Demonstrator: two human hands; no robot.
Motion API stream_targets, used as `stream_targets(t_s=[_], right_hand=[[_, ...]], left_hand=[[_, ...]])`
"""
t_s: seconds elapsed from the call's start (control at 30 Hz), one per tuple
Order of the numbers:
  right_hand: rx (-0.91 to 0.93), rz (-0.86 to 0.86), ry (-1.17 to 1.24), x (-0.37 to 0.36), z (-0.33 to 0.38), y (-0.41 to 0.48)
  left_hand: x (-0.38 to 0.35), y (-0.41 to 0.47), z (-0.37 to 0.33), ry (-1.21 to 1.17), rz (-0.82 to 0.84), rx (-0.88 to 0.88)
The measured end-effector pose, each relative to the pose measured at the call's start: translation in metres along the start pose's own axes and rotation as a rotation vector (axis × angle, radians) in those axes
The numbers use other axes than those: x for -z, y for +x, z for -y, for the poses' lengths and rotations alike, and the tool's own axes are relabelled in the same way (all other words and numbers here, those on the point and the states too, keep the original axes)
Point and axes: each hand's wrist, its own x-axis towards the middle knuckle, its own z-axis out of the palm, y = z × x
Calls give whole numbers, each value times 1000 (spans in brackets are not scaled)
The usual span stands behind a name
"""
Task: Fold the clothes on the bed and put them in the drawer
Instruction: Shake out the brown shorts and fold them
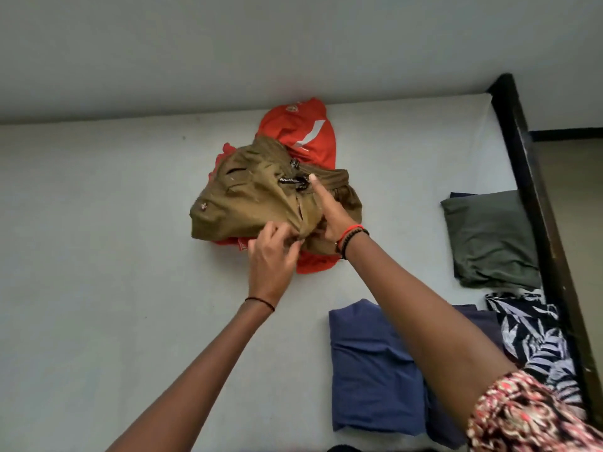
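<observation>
From the head camera, the olive-brown shorts [261, 200] lie crumpled near the middle of the bed [98, 256], draped over an orange garment [300, 128] that pokes out at their 12 o'clock and again at their 6 o'clock. The left hand [272, 256] has its fingertips pinched on a fold at the near hem of the shorts, a narrow hold on the cloth. The right hand [329, 213] rests on the shorts with the forefinger stretched toward the black-and-white drawstring [293, 182] at the waistband; its other fingers are curled into the fabric, but I cannot tell whether they grip it or only press. The shorts look light and limp — they should slump and slide over the slick orange piece beneath, so the firmer waistband at 12 o'clock and the two hem corners seem the better places to take hold, lifting clear before laying flat. No drawer is in view, so nothing can be said of its contents. Folded pieces wait on the bed instead: a blue one [375, 370] at 5 o'clock from the shorts, a grey-green one [489, 239] at 3 o'clock, and a leaf-patterned one [535, 334] at 4 o'clock — beside the dark bed frame [535, 207].
</observation>
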Motion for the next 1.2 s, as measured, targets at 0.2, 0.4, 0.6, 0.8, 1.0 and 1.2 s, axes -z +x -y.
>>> stream_targets(t_s=[0.2, 0.4, 0.6, 0.8, 1.0, 1.2], right_hand=[[48, -58, -10, 3, 12, -44], [179, 141, 47, 15, 29, -159], [297, 298, -40, 8, 64, -258], [457, 389, -73, 1, 108, -339], [677, 224, -270, 3, 121, -402], [892, 64, -482, 9, 127, -441]], left_hand=[[2, -74, -33, 25, 120, -168], [71, -47, -49, -168, -105, -233], [152, 17, -88, -150, 93, -423], [218, 46, -150, -516, 418, -390], [268, 50, -205, -83, 511, -652], [330, 60, -246, 160, 480, -857]])
